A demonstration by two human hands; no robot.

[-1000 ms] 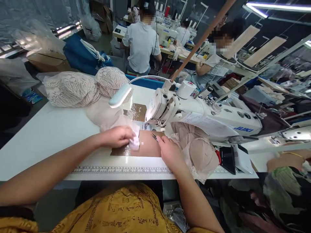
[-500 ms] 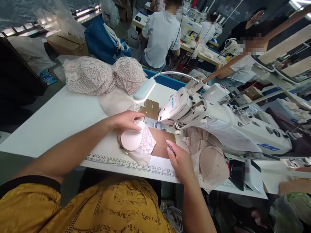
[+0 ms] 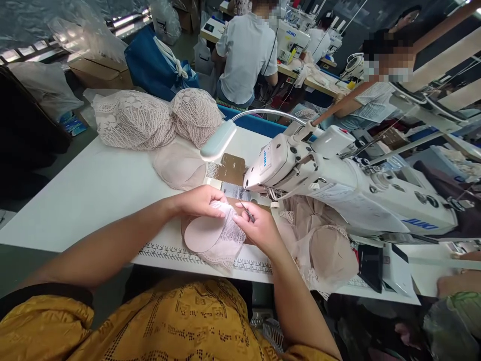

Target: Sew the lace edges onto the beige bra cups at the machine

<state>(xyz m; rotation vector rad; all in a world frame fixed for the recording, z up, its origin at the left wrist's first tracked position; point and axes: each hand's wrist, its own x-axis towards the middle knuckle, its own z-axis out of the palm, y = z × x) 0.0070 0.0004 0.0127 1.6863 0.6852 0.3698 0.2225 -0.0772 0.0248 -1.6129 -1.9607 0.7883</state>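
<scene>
A bra cup (image 3: 205,233) with a smooth pale pad and lace along one side lies near the table's front edge. My left hand (image 3: 201,201) pinches the upper edge of its lace (image 3: 232,231) between thumb and fingers. Close beside it, my right hand (image 3: 259,225) is closed around a slim dark pointed tool (image 3: 248,214), whose tip points up and left. The right thumb and fingertips meet the lace edge; whether they grip it too I cannot tell. Just beyond both hands is the sewing machine's needle area (image 3: 272,195).
The sewing machine (image 3: 293,160) fills the right side, with a lamp (image 3: 220,140) over the table (image 3: 75,200). Lace cups (image 3: 135,120) are piled behind, and more bra pieces (image 3: 330,253) lie at the right. A printed ruler (image 3: 169,253) runs along the front edge. Co-workers (image 3: 246,55) sit beyond.
My right hand has moved left and up with the dark tool, from apart to touching the lace. The cup's lace is now raised between both hands.
</scene>
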